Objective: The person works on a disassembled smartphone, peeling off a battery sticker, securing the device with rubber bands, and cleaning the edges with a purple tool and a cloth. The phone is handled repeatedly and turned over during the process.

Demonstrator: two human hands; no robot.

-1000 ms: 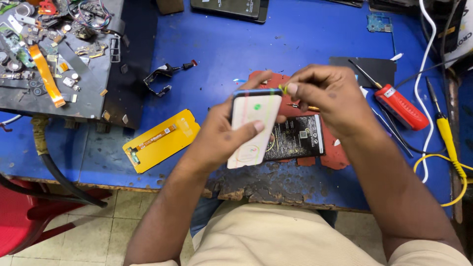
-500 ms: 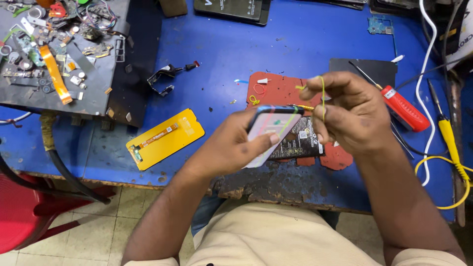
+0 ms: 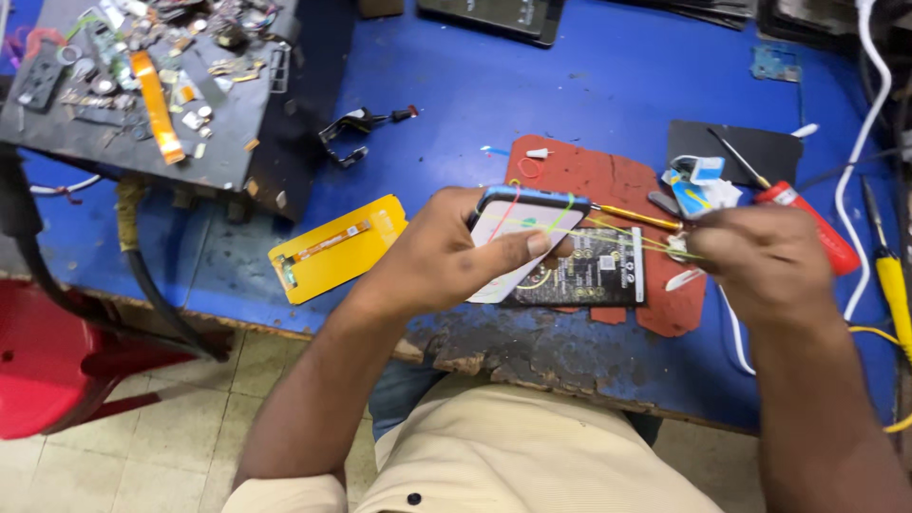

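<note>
My left hand [image 3: 446,252] grips a phone [image 3: 525,236] with a pale back and dark rim, tilted above the blue bench. Thin coloured rubber bands [image 3: 617,236] stretch from the phone to my right hand [image 3: 760,261], whose fingers pinch them at the right. Under the phone lies a black battery [image 3: 589,275] on a red mat [image 3: 608,185]. A slim yellow-handled tool [image 3: 635,218] lies across the mat between my hands.
A yellow card with a flex cable [image 3: 337,247] lies left of my hands. A dark tray of small parts [image 3: 142,85] sits far left. A red-handled screwdriver [image 3: 812,223], yellow tool [image 3: 893,290], white cables and a black clip [image 3: 356,128] are about. A red stool [image 3: 47,361] stands below.
My right hand has pulled away to the right, stretching the rubber bands out from the phone. My left hand has tilted the phone flatter.
</note>
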